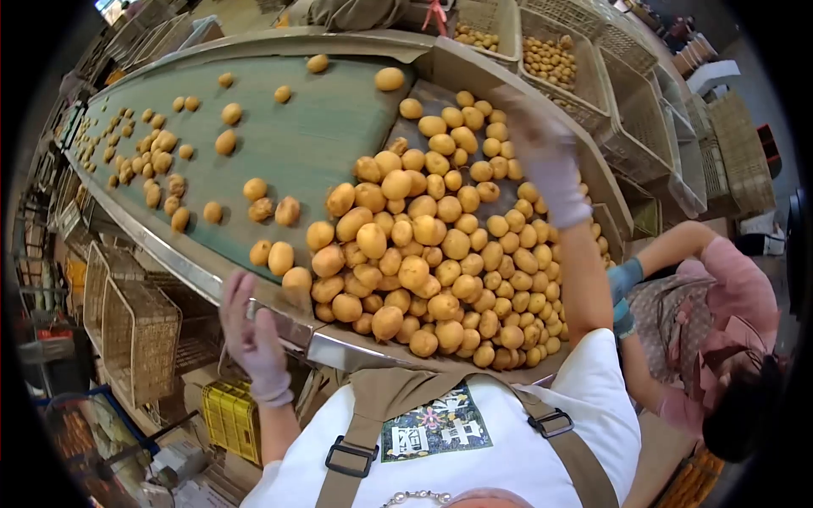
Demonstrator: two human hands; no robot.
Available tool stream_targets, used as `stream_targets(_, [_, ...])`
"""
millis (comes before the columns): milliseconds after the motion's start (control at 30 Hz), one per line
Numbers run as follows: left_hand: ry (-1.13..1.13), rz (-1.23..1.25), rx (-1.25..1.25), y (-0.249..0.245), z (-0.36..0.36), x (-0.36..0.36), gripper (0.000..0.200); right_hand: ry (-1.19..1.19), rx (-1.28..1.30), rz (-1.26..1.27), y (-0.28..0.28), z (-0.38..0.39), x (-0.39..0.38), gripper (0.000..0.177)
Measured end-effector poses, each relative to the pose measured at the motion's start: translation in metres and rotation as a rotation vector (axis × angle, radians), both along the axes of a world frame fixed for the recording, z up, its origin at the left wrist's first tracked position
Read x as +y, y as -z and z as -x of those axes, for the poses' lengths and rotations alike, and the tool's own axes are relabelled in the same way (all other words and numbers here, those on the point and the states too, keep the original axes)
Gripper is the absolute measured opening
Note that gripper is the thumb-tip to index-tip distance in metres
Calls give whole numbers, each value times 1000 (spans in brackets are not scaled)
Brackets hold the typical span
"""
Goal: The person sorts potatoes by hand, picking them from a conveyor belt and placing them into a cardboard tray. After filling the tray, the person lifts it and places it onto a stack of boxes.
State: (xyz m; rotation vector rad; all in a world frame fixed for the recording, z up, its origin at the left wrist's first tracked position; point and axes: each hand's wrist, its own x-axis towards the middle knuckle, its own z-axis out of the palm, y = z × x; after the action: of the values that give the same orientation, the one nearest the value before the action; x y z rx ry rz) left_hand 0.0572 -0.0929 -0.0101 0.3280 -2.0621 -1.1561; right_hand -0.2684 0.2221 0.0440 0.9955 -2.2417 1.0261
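**Golden potatoes piling up at the end of a green sorting belt**

Yellow-skinned potatoes [423, 254] are lying in one big heap, far too many to count, at the near end of one green conveyor belt [313, 127]. Several dozen more are sitting scattered or in small clusters further up the belt.

Two gloved hands are showing, both the wearer's own. The left hand [250, 334] is hovering at the belt's metal rim [339, 347], just below the nearest potatoes. Its fingers are stretching out close together and gripping nothing. The right hand [546, 161] is reaching over the far side of the heap. It is smearing with motion blur, so whether its fingers are apart or closed on a potato cannot be told.

Two crates [550, 59] beyond the heap are holding small potatoes. Two empty wire baskets [140, 339] are standing below the belt on the left.

One co-worker [720, 339] in pink is bending in at the right, an arm in a blue glove [625, 279] partly hiding behind the wearer's forearm. The dark round frame is cutting off every corner.
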Motion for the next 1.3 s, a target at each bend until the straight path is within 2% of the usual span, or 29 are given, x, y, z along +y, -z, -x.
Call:
stream_targets(33, [53, -114, 6, -8, 6, 16, 46, 0, -34, -155, 19, -6, -26, 28])
stream_targets(67, [110, -143, 25, -12, 13, 26, 46, -94, -22, -135, 31, -6, -54, 25])
stream_targets(100, [167, -173, 43, -16, 20, 36, 46, -119, -169, -158, 35, -8, -80, 25])
stream_targets(133, [224, -120, 71, -16, 25, 41, 46, -139, -264, -247, 47, -1, -99, 31])
stream_targets(167, [273, -194, 75, -21, 26, 48, 46, -167, -365, -350, 72, 10, -113, 35])
stream_targets(200, [300, -285, 43, -24, 21, 51, 46, -195, -464, -456, 72, 8, -128, 39])
stream_targets(267, [298, -136, 3, -23, 13, 42, 47, -203, -570, -624, 62, 14, -129, 48])
stream_targets(300, [250, -276, 14, -25, 10, 46, 46, -203, -669, -667, 50, 12, -125, 55])
stream_targets(333, [233, -310, 24, -23, 7, 45, 46, -143, -654, -652, 56, 12, -116, 54])
stream_targets(400, [211, -378, 40, -18, 5, 41, 45, -191, -824, -581, 56, 20, -101, 46])
stream_targets(433, [207, -449, 54, -23, 8, 43, 43, -158, -886, -376, 61, 20, -94, 39])
stream_targets(467, [240, -402, 49, -22, 11, 42, 43, -121, -940, -165, 64, 16, -89, 32])
stream_targets(500, [275, -352, 46, -19, 15, 39, 43, -73, -797, -165, 57, 8, -91, 27])
stream_targets(567, [327, -273, 6, -19, 21, 36, 42, -206, -525, -215, 43, -13, -106, 31])
stream_targets(600, [355, -338, 13, -21, 24, 36, 42, -264, -394, -232, 42, -22, -113, 33])
stream_targets(633, [385, -402, 20, -23, 28, 39, 42, -320, -333, -355, 44, -26, -125, 41])
stream_targets(667, [416, -466, 30, -24, 31, 41, 41, -258, -471, -687, 43, -29, -136, 45])
stream_targets(733, [449, -456, 38, -23, 31, 41, 42, -127, -568, -916, 36, -38, -155, 51])
stream_targets(800, [460, -429, 54, -22, 24, 42, 42, -136, -575, -931, 38, -27, -153, 54])
stream_targets(867, [414, -502, 54, -21, 14, 44, 41, 0, -498, -941, 53, -16, -143, 59])
stream_targets(933, [368, -607, 54, -15, 2, 45, 39, 65, -458, -1033, 42, -16, -128, 54])
stream_targets(967, [409, -681, 103, -11, -1, 46, 37, 8, -424, -1023, 46, -13, -121, 51])
stream_targets(1033, [585, -1078, 177, -11, -4, 47, 40, -129, -352, -1015, 55, -10, -111, 40])
stream_targets(1133, [756, -1570, 210, -12, -1, 49, 46, -148, -398, -800, 53, -18, -103, 40])
stream_targets(1167, [799, -1716, 204, -13, 2, 51, 49, -131, -566, -654, 48, -22, -100, 40])
stream_targets(1200, [843, -1860, 201, -15, 5, 53, 51, -177, -564, -404, 59, -23, -93, 38])
stream_targets(1233, [803, -1920, 164, -19, 8, 57, 53, -277, -779, -215, 48, -37, -92, 39])
stream_targets(1267, [910, -1966, 254, -12, 14, 59, 54, -375, -995, -23, 29, -56, -94, 40])
stream_targets(1300, [1014, -2011, 336, -1, 20, 60, 55, -510, -1015, 0, 8, -80, -101, 42])
